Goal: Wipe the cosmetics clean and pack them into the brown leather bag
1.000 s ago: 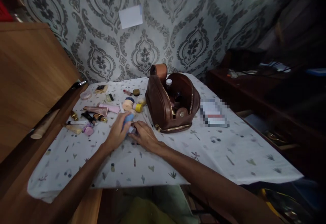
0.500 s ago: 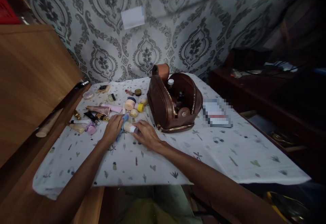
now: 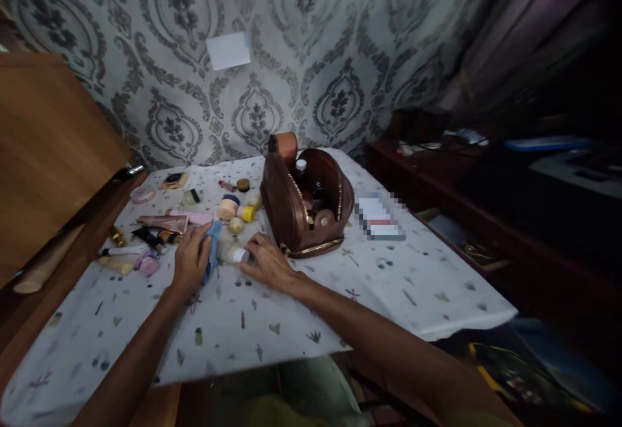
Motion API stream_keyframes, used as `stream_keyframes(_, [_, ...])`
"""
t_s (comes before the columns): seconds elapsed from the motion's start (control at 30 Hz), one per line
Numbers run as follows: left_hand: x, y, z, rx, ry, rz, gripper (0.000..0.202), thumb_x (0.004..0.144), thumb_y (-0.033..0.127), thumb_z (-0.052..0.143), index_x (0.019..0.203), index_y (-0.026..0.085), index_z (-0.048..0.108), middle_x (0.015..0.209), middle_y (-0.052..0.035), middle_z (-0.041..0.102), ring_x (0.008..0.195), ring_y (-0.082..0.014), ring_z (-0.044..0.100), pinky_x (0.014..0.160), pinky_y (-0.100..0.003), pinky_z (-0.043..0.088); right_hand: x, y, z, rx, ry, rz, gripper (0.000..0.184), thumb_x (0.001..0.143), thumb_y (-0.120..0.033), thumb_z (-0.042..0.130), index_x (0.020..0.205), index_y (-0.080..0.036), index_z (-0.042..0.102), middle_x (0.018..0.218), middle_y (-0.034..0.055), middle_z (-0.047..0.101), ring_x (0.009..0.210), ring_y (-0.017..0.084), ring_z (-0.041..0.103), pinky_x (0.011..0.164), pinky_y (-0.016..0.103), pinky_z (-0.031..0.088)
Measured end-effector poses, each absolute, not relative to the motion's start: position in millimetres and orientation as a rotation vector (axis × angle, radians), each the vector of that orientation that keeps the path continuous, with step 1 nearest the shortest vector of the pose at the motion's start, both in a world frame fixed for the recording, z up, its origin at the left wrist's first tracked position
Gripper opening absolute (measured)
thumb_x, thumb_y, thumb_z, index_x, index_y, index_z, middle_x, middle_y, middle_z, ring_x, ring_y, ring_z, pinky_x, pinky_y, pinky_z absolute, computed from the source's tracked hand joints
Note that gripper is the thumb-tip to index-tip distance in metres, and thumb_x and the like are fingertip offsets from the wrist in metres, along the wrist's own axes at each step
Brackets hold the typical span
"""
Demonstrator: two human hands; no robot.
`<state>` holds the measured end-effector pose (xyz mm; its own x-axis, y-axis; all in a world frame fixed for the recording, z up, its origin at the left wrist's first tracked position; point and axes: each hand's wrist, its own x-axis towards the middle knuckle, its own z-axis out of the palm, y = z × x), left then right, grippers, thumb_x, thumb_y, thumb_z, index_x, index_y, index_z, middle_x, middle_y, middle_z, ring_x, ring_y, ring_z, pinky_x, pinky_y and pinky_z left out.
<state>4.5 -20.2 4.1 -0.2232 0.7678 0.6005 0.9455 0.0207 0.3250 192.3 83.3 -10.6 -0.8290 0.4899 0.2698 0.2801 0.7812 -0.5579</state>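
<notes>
My left hand (image 3: 190, 257) is closed on a blue cloth (image 3: 211, 253), which hangs down beside its fingers. Between my hands lies a small clear bottle (image 3: 228, 251) with a white band near its right end. The fingers of my right hand (image 3: 269, 262) are curled around that end, and the cloth meets the other end. Just behind the bottle sit a cream-coloured jar with a dark lid (image 3: 228, 207), a yellow-capped container (image 3: 247, 213) and a small pale jar (image 3: 236, 225). An open brown leather toiletry bag (image 3: 311, 210) stands right of my right hand, with bottles inside.
Several cosmetic tubes (image 3: 162, 222) and small containers lie left of my left hand on the printed white cloth (image 3: 233, 343). A pixelated flat item (image 3: 380, 218) lies right of the bag. A wooden panel (image 3: 53, 161) borders the left side.
The view has turned to the right, so everything sits further left. My left hand with the cloth has drawn slightly away from my right hand, showing more of the bottle.
</notes>
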Motion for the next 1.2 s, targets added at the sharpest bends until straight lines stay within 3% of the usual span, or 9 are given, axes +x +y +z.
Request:
stream_keyframes(0.13, [29,-13,4,-2.166,-1.835,-0.745,0.031,0.101,0.029,0.036,0.108,0.019,0.064,0.1,-0.0088,0.067,0.095,-0.0232,0.059,0.09,-0.038,0.044,192,86,-13,-0.536,-2.581,0.691,0.03,0.084,-0.035,0.073,0.105,-0.014,0.066,0.105,0.0099,0.059,0.101,0.024,0.056,0.089,0.036,0.049])
stream_keyframes(0.27, [30,-6,3,-2.174,-1.828,-0.593,0.032,0.101,0.03,0.034,0.092,0.019,0.063,0.088,-0.0083,0.065,0.087,-0.0237,0.058,0.085,-0.039,0.043,193,86,-13,-0.532,-2.579,0.718,0.029,0.083,-0.032,0.075,0.103,-0.014,0.066,0.099,0.0084,0.06,0.096,0.023,0.057,0.084,0.034,0.048])
stream_keyframes(0.4, [15,-6,7,-2.139,-1.926,-0.569,0.032,0.1,0.033,0.035,0.09,0.02,0.062,0.085,-0.0081,0.064,0.087,-0.0242,0.057,0.084,-0.038,0.041,193,86,-14,-0.498,-2.549,0.749,0.028,0.082,-0.029,0.075,0.106,-0.016,0.067,0.1,0.0074,0.06,0.096,0.022,0.057,0.083,0.032,0.047])
stream_keyframes(0.67, [-2,-11,9,-1.937,-2.18,-0.722,0.034,0.099,0.04,0.034,0.083,0.021,0.058,0.081,-0.0052,0.063,0.078,-0.0206,0.058,0.072,-0.03,0.04,194,85,-15,-0.484,-2.548,0.773,0.031,0.081,-0.022,0.074,0.111,-0.016,0.065,0.101,0.0082,0.063,0.098,0.022,0.06,0.083,0.032,0.047])
stream_keyframes(0.87, [-11,-11,7,-1.697,-2.326,-0.951,0.04,0.097,0.046,0.033,0.067,0.023,0.045,0.058,0.002,0.047,0.06,-0.0171,0.049,0.061,-0.028,0.033,193,83,-16,-0.434,-2.515,0.829,0.036,0.08,-0.018,0.073,0.115,-0.017,0.063,0.107,0.0093,0.065,0.1,0.023,0.061,0.087,0.035,0.048])
stream_keyframes(1.07, [-15,-14,3,-1.571,-2.362,-1.191,0.042,0.091,0.05,0.036,0.06,0.023,0.038,0.053,0.0039,0.039,0.057,-0.0148,0.043,0.059,-0.027,0.033,196,83,-18,-0.313,-2.418,0.91,0.051,0.082,-0.019,0.068,0.131,-0.02,0.053,0.118,0.0101,0.061,0.104,0.022,0.059,0.091,0.037,0.048])
stream_keyframes(1.2, [-19,-14,1,-1.48,-2.352,-1.349,0.042,0.091,0.051,0.037,0.059,0.023,0.039,0.055,0.0031,0.041,0.058,-0.0148,0.043,0.057,-0.026,0.035,197,80,-14,-0.244,-2.332,0.994,0.037,0.087,-0.021,0.062,0.123,-0.02,0.058,0.107,0.007,0.06,0.088,0.017,0.058,0.077,0.029,0.049])
